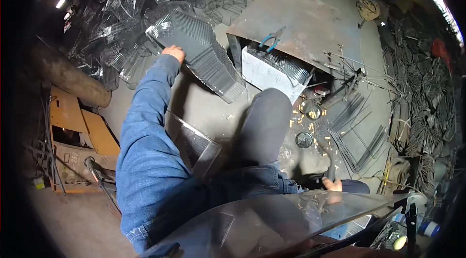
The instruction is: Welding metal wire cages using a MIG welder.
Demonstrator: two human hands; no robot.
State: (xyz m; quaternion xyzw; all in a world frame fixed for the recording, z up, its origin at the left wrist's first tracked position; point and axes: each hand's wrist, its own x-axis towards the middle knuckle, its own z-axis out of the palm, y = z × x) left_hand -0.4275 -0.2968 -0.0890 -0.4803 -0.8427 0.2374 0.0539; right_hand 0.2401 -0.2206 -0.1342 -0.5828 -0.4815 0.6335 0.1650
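Observation:
At the upper left, my left hand (174, 53) is closed on the near edge of a long wire grid basket (201, 47) made of close parallel wires. The basket is tilted, its lower end near the bare floor. At the lower right, my right hand (332, 184) is wrapped round a dark, rod-like handle (332, 165); the rest of that tool cannot be made out. Between my hands, a shiny ribbed metal piece (274, 74) leans against a steel-topped stand, and blue-handled pliers (272, 42) lie on its upper edge.
A heap of wire baskets (116, 25) fills the far left. A steel plate (301, 20) tops the stand. Round dishes (304, 139) and scattered small tan pieces lie right of my knee, near loose rods (357, 146). Wire bundles (422, 78) line the right. A clear visor (272, 214) crosses below.

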